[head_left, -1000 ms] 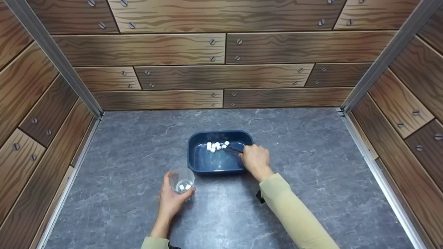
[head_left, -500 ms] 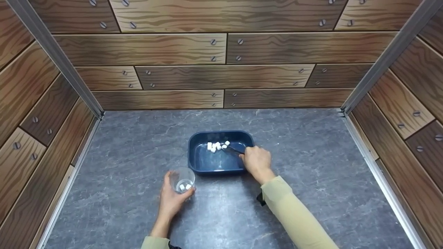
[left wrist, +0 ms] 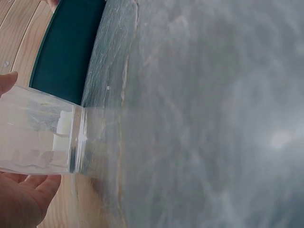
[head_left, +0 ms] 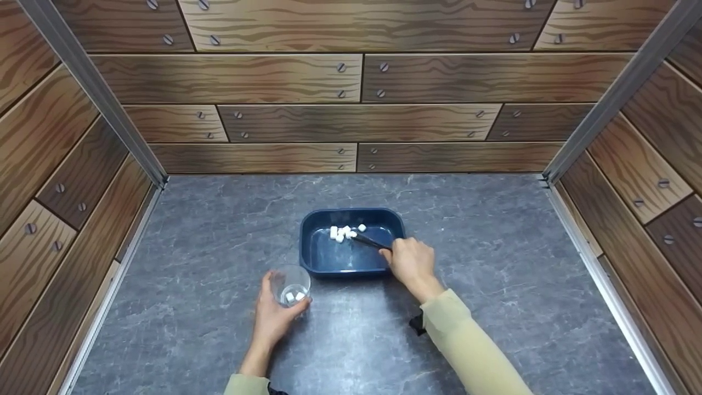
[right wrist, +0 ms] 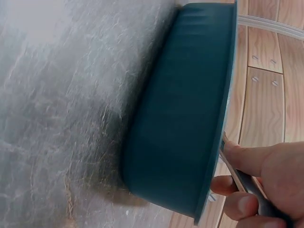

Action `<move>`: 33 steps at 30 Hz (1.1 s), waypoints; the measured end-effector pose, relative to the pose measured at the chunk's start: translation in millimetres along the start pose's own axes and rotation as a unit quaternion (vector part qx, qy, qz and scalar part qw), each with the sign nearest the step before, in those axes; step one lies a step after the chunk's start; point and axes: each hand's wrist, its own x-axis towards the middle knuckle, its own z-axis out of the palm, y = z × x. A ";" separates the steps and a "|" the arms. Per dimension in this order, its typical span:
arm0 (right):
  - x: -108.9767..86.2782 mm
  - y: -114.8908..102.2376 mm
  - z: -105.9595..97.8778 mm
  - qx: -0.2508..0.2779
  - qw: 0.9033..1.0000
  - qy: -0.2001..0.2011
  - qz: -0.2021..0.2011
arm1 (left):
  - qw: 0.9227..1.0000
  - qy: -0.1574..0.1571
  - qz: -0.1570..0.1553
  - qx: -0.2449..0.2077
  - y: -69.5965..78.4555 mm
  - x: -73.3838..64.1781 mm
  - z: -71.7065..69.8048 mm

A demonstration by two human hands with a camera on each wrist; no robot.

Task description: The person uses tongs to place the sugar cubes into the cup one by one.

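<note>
In the head view, my left hand (head_left: 271, 321) holds a clear plastic cup (head_left: 289, 276) with a couple of white cubes (head_left: 294, 297) at its bottom. The cup (left wrist: 28, 133) lies between thumb and fingers in the left wrist view. My right hand (head_left: 414, 266) grips black tongs (head_left: 373, 242) over the right side of a dark blue basin (head_left: 351, 272). The tongs' tips touch or nearly touch one of several small white cubes (head_left: 340, 233) inside; whether they pinch it cannot be told. In the right wrist view, thumb and fingers hold the tongs (right wrist: 254, 192) above the basin's rim.
The basin stands on a grey marbled floor panel (head_left: 493, 236). Wood-patterned walls (head_left: 285, 122) close off the back and both sides, with metal rails (head_left: 609, 307) along the edges. The cup stands just front-left of the basin.
My right hand has shifted slightly toward me and turned the tongs a little. The cube by their tips sits a bit closer to the cluster. My left hand and cup stay put.
</note>
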 end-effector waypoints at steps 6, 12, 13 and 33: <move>-8.3 0.9 -5.0 0.028 0.999 0.019 -0.012 | 1.000 0.002 0.000 0.004 -1.3 0.8 0.2; -16.6 -0.9 -11.4 0.060 0.998 0.006 -0.010 | 1.000 0.000 0.003 0.003 -2.5 1.4 0.5; -18.0 -1.3 -12.4 0.065 0.998 0.004 -0.009 | 1.000 -0.001 0.002 0.002 -2.4 1.5 0.5; -46.0 -28.2 -32.8 0.132 0.985 0.050 -0.097 | 1.000 -0.009 -0.018 -0.005 1.3 0.6 -0.2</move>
